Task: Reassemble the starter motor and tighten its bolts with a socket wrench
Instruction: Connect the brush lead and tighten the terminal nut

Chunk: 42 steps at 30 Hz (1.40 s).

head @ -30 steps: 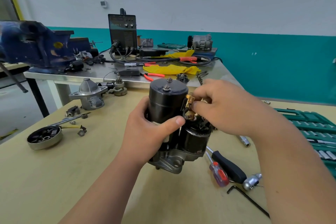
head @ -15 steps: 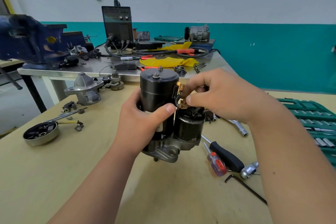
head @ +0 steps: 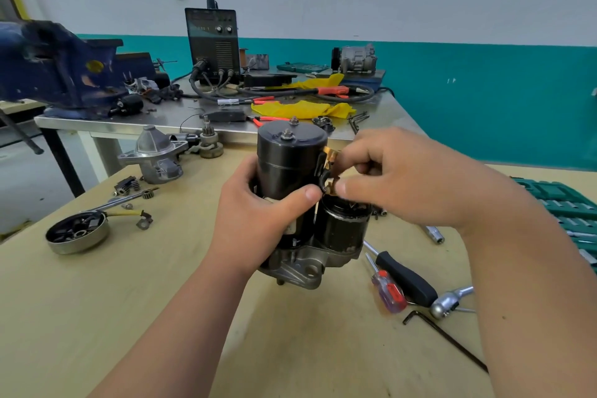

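I have the starter motor (head: 290, 171) standing upright at the centre of the frame, its nose bracket down on the worktop (head: 161, 317). It looks largely back together: the black body carries its end cap with two studs showing on top, and the solenoid (head: 342, 226) sits bolted up beside it on the right. My left hand (head: 255, 223) steadies the body, its fingers (head: 248, 171) wrapped around the back and the thumb across the front. My right hand (head: 403, 181) is at the gap between body and solenoid, its fingers (head: 358, 152) pinched with the thumb on the copper terminal (head: 329, 155) and the short dark lead there. I judge this to be the wiring step, seating that lead on the solenoid post; whether a nut is on it I cannot tell, since the hand hides the post. The tightening looks not yet done: what I take for the socket wrench (head: 449, 304) lies untouched at lower right next to two screwdrivers (head: 407, 281) and a hex key (head: 445, 339), with the green socket case (head: 568, 207) at the right edge. A spare nose housing (head: 155, 155) and a round brush plate (head: 77, 233) lie loose at left; I cannot say whether they belong to this unit.
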Available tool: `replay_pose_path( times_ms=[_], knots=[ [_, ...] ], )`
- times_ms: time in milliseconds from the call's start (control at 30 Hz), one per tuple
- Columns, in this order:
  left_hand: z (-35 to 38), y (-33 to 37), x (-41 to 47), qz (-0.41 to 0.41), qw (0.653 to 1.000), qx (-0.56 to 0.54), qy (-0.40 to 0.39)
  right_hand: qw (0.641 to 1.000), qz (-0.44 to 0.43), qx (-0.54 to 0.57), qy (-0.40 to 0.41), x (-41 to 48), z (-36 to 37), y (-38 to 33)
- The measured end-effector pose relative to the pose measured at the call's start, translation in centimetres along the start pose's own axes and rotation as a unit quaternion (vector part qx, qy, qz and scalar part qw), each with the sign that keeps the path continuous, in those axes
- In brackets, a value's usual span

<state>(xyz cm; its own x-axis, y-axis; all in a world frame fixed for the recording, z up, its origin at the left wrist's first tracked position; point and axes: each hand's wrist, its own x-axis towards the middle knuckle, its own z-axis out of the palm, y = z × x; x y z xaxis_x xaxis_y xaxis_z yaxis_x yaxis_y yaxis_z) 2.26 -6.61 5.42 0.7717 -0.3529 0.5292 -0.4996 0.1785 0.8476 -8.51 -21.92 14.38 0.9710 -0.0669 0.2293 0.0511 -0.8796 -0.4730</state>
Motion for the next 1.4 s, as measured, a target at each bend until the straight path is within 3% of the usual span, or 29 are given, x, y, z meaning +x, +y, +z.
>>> replay_pose_path(
  times_ms=[133, 333, 467, 733, 900, 1100, 1400],
  knots=[
    [-0.2, -0.1, 0.2, -0.015, 1.0, 0.004, 0.007, 0.995, 0.054, 0.05, 0.066, -0.5, -1.3, 1.2],
    [-0.8, -0.2, 0.6, -0.028, 0.999, -0.016, 0.012, 0.982, 0.007, 0.045, 0.181, -0.1, -0.3, 0.4],
    [-0.8, -0.3, 0.5, -0.016, 0.999, -0.028, 0.003, 0.992, -0.018, -0.008, 0.122, 0.7, 1.2, -0.7],
    [-1.0, -0.7, 0.7, -0.025, 0.999, -0.039, 0.002, 0.994, -0.045, 0.048, 0.09, 1.3, 1.7, -0.8],
    [-1.0, -0.7, 0.7, -0.031, 0.999, -0.033, 0.0, 0.999, -0.03, 0.008, 0.022, 0.9, 0.4, -1.5],
    [-0.8, -0.7, 0.7, -0.039, 0.999, -0.025, -0.006, 0.993, -0.03, -0.114, -0.018, 1.1, -0.6, -2.4],
    [-0.8, -0.4, 0.5, -0.033, 0.999, -0.019, -0.018, 0.986, -0.023, -0.152, -0.068, 1.3, -1.5, -3.1]
  ],
)
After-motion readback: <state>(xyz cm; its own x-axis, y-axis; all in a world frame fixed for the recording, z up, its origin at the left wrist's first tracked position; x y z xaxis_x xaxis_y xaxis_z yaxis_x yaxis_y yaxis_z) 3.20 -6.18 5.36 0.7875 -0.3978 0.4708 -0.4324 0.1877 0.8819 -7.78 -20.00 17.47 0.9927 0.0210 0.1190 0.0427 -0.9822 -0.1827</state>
